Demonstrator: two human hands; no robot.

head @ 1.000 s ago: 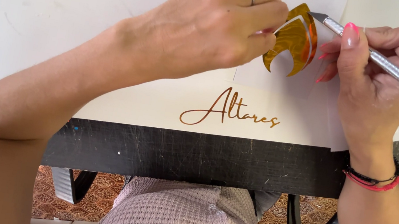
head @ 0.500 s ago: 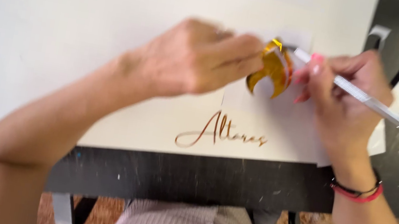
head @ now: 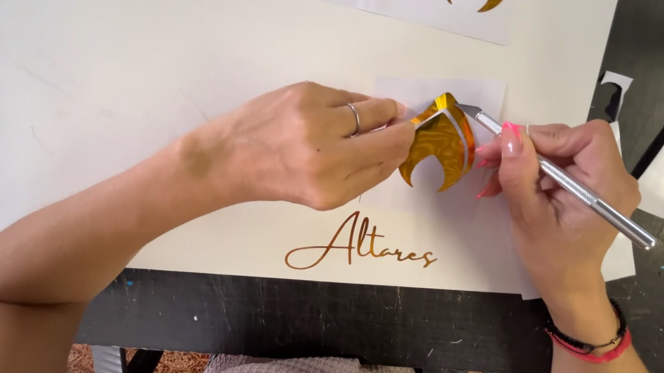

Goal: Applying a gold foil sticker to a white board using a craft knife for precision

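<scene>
White board (head: 105, 41) on black table (head: 327, 321)

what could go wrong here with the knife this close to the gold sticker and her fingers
1. The craft knife in the right hand has its tip at the top of the gold sticker; a slip might nick or tear the foil.
2. The left hand pinches the sticker's edge just beside the blade, so its fingertips could be cut.
3. The sticker looks partly lifted and curled; it may crease or fold onto itself.
</scene>
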